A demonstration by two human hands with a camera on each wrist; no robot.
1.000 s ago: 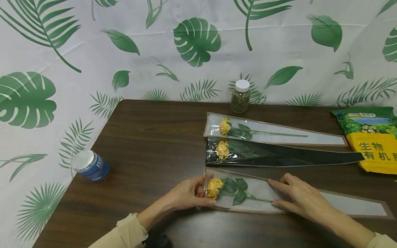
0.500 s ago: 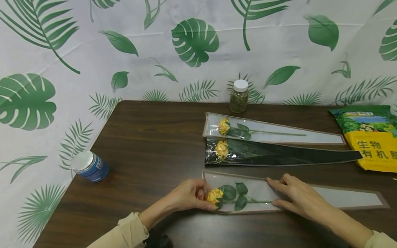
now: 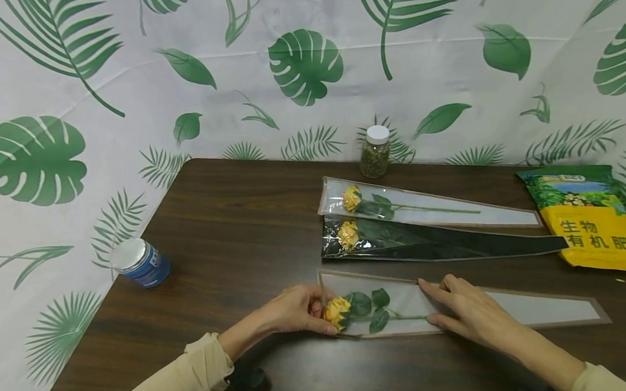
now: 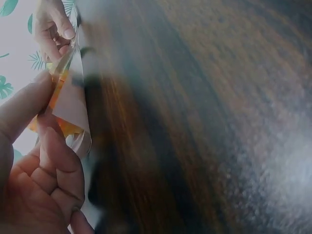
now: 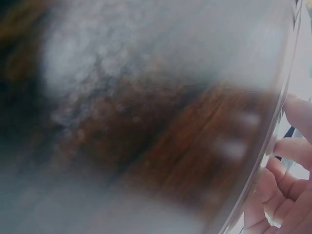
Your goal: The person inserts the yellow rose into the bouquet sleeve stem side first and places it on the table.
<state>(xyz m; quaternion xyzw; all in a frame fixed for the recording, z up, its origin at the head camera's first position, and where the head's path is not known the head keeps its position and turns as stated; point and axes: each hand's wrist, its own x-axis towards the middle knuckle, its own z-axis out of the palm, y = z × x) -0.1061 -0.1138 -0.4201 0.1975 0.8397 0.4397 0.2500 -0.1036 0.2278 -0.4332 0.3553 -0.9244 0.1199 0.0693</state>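
Observation:
In the head view, a yellow rose (image 3: pixel 336 312) with green leaves lies along a clear, tapered flower sleeve (image 3: pixel 402 298) with a pale border. My left hand (image 3: pixel 299 310) pinches the wide end of the sleeve beside the bloom, the thumb against the petals. Farther right, my right hand (image 3: pixel 470 308) holds the sleeve's middle, index finger at the far edge and thumb by the stem end. In the left wrist view, the left thumb (image 4: pixel 29 105) and fingers meet at the sleeve and orange petals. The right wrist view shows curled right fingers (image 5: pixel 278 190) along the sleeve's edge, partly cut off.
Behind lie a rose in a white sleeve (image 3: pixel 428 205) and another in a black sleeve (image 3: pixel 447 242). A lidded jar (image 3: pixel 375 152) stands at the back, a yellow-green fertiliser bag (image 3: pixel 593 230) at right, a blue can (image 3: pixel 142 263) at left. A dark object (image 3: pixel 252 382) sits near the left wrist.
The rose head has shifted slightly toward the table's near edge. The sleeve's narrow end has swung a little away from me. Both hands keep nearly the same places.

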